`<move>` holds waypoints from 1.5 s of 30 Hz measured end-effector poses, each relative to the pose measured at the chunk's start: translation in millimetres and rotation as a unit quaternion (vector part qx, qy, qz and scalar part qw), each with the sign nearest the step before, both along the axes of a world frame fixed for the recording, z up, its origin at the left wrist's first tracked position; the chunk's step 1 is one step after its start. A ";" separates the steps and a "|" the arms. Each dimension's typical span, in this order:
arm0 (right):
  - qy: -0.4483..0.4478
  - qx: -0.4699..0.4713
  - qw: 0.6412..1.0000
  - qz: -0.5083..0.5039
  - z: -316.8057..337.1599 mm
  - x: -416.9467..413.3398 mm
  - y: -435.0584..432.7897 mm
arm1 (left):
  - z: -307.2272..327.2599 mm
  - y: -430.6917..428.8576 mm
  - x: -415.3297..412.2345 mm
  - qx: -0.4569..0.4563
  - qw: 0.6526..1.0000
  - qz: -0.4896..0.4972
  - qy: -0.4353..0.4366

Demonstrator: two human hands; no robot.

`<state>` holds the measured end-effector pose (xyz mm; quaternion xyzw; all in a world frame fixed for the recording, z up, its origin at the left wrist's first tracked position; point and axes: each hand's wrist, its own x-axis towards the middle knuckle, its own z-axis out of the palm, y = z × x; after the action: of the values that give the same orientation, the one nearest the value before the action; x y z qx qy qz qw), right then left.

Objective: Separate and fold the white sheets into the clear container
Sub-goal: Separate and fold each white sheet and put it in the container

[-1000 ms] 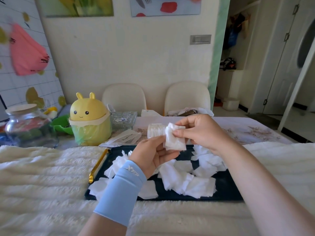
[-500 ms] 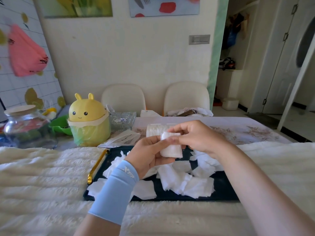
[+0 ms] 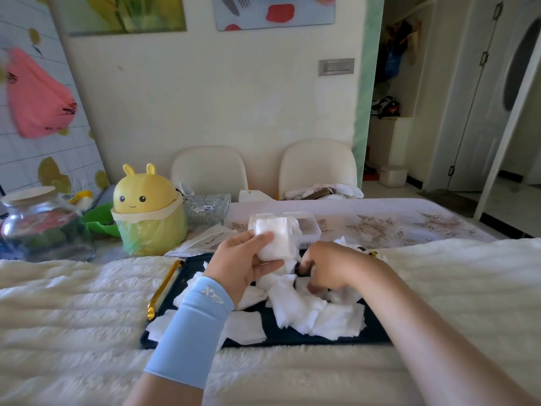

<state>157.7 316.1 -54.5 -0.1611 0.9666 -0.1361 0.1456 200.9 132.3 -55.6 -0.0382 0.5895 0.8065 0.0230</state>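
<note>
My left hand (image 3: 244,263), in a light blue sleeve, is shut on a small folded white sheet (image 3: 275,244) and holds it up just in front of the clear container (image 3: 306,228). The container stands behind the dark tray (image 3: 377,334) and has white sheets stacked inside. Several loose white sheets (image 3: 316,315) lie scattered on the tray. My right hand (image 3: 328,269) is down on the tray's far side, its fingers curled among the sheets. Whether it grips one is hidden.
A gold handle (image 3: 164,288) runs along the tray's left edge. At the back left stand a yellow bunny bin (image 3: 146,209), a glass jar (image 3: 44,227), a green bowl (image 3: 99,219) and a glass dish (image 3: 206,208). A white fluffy cover (image 3: 73,303) surrounds the tray.
My right hand has let go of the folded sheet and dropped to the sheets on the tray. My left hand keeps the folded sheet, now nearer the container.
</note>
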 end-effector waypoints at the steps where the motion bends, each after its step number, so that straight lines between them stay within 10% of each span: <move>1: -0.007 0.002 1.000 -0.004 0.5 -0.1 1.6 | 1.1 0.0 0.3 0.016 1.000 0.007 -0.003; 12: 0.041 -0.165 0.985 -0.025 22.1 -3.2 24.8 | 4.4 -2.6 1.0 0.041 0.997 0.062 -0.004; 18: -0.028 -0.521 0.852 -0.043 55.5 16.1 20.0 | 4.1 -0.4 2.2 0.018 0.998 0.054 0.001; 32: 0.043 -0.397 0.910 -0.111 46.3 26.6 -12.3 | 8.4 5.5 8.1 0.053 0.998 -0.025 -0.008; 45: -0.082 -0.512 0.852 -0.076 39.4 16.5 -3.8 | 6.2 0.5 6.2 -0.067 0.995 -0.065 0.035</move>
<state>174.3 312.2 -15.0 -0.1268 0.7541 -0.6348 0.1109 207.1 132.7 -49.5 0.0274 0.6436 0.7631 0.0520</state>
